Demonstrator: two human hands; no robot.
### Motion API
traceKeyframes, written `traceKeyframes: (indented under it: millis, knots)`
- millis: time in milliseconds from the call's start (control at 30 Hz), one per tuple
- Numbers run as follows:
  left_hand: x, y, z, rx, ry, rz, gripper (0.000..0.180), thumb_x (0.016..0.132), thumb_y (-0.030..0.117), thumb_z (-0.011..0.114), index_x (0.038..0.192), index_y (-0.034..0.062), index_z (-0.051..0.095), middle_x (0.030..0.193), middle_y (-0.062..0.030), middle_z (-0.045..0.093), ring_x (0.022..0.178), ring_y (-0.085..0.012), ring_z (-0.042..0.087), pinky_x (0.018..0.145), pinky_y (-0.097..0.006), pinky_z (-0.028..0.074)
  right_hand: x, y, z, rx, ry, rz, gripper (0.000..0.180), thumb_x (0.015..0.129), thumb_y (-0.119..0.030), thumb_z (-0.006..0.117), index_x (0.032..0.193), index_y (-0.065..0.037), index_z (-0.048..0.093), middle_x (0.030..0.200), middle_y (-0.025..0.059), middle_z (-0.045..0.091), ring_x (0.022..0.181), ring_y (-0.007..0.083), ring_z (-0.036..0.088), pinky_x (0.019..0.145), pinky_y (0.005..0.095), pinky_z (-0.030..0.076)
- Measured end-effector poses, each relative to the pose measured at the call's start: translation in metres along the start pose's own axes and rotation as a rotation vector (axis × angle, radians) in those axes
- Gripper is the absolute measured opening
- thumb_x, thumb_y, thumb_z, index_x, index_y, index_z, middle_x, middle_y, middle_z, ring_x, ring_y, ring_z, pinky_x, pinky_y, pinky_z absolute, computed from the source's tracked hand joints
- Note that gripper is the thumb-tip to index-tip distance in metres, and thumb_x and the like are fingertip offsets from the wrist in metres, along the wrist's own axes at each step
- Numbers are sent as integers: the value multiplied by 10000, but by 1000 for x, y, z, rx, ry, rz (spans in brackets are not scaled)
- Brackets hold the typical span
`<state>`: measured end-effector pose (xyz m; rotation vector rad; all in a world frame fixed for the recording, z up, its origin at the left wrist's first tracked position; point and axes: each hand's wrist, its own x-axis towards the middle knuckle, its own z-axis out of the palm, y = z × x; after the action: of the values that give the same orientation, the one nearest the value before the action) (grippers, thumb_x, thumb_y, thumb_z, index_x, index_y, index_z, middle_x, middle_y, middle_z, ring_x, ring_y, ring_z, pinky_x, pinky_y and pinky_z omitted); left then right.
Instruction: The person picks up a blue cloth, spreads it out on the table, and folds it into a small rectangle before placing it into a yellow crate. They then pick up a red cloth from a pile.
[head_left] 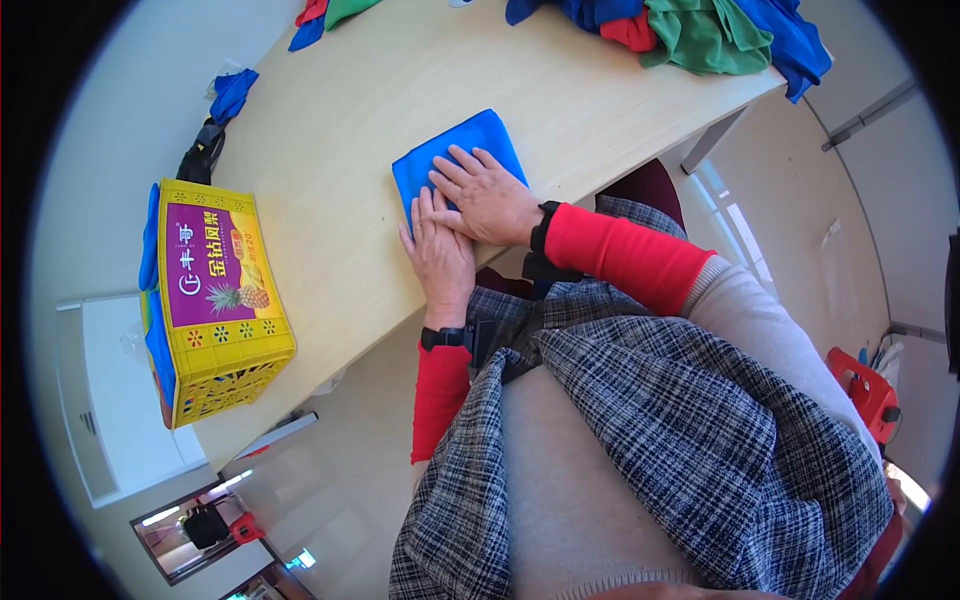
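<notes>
A blue cloth (480, 137), folded into a flat square, lies on the pale wooden table (345, 180) near its front edge. My right hand (485, 200) rests palm down on the cloth, its fingers stretched out over the middle. Beside it my left hand (440, 258) also lies flat, with its fingertips on the cloth's near left part and partly covered by the right hand. Neither hand grips anything. Both wrists carry black bands below red sleeve cuffs.
A yellow plastic crate (230, 365) with a purple panel and blue cloth in it stands at the table's left edge. Loose green cloths (705, 35), with blue and red ones, are heaped at the far right. Another blue cloth (235, 93) and a black item (203, 150) lie at the far left.
</notes>
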<state>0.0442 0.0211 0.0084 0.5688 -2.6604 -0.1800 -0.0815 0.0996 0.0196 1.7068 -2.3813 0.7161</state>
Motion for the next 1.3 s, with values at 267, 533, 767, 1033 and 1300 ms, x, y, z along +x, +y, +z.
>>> traceKeyframes:
  millis: [267, 533, 767, 1033, 1300]
  knots:
    - [3, -3, 0, 22, -32, -35, 562, 1063, 358, 428, 1523, 36, 404, 1602, -146, 371, 1499, -333, 299, 1211, -573, 173, 11, 16, 0, 11, 12, 18, 680, 1022, -560, 401, 1477, -64, 497, 1574, 142, 421, 1492, 344, 310, 1222, 512, 212]
    - [-1, 0, -3, 82, 0, -8, 568, 1053, 360, 464, 1502, 15, 425, 1598, -146, 379, 1494, -332, 307, 1214, -565, 177, 28, 49, -13, -134, -21, 67, 629, 1012, -533, 450, 1478, -113, 499, 1542, 139, 447, 1465, 344, 344, 1206, 500, 244]
    - [-14, 7, -23, 192, -46, 192, 506, 1028, 257, 518, 1502, 94, 451, 1567, -144, 418, 1486, -345, 319, 1194, -616, 188, 13, 71, -21, -126, -27, 170, 617, 999, -496, 493, 1463, -90, 485, 1400, 161, 542, 1305, 354, 483, 1088, 513, 368]
    - [1, -74, -31, 160, 5, -182, 535, 1022, 297, 517, 1519, 119, 427, 1565, -159, 412, 1484, -349, 320, 1191, -608, 189, -41, 14, -86, -150, -465, 121, 587, 961, -402, 590, 1397, -17, 513, 1227, 201, 586, 1191, 345, 537, 1047, 496, 390]
    - [-30, -33, -7, -182, 39, -233, 601, 1054, 382, 448, 1513, 4, 362, 1531, -217, 426, 1464, -395, 330, 1177, -593, 220, -9, -17, -48, -54, -65, -354, 659, 995, -496, 527, 1481, -54, 462, 1499, 158, 492, 1431, 328, 406, 1185, 498, 284]
